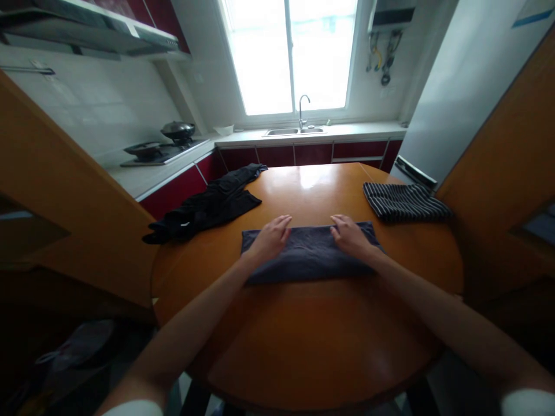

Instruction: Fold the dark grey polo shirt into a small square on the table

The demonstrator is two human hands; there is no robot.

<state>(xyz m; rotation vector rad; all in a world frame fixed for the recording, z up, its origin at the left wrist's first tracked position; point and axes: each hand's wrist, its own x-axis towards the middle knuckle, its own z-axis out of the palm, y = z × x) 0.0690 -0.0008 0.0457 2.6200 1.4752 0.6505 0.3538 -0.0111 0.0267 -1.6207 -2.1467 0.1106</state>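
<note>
A dark grey-blue folded cloth lies flat in the middle of the round wooden table. My left hand rests palm down on its left part, fingers stretched toward the far edge. My right hand lies flat on its right part in the same way. Neither hand grips the cloth; both press on top of it.
A crumpled black garment lies at the table's far left edge. A folded black-and-white striped cloth sits at the far right. Beyond are a counter with a stove, a sink under the window, and a fridge at right.
</note>
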